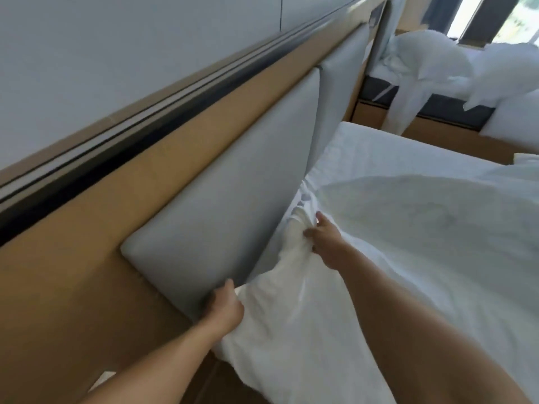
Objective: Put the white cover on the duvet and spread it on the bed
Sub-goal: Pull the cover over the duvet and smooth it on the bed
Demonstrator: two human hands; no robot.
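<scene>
Left grip (226, 309), lower centre, and right grip (322, 237), up-right of it, each clutch the bunched edge of the duvet (408, 228) running along the headboard (218, 199) — its bulk lies rightward over the bed (393, 147).

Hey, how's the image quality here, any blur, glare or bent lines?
Head view: wide-angle lens bows the wall trim and headboard; head view, top right: the window is overexposed; head view, centre: soft overall, with smear on the left hand and right hand gripping the white cover; daylight is diffuse, no hard shadows.
</scene>
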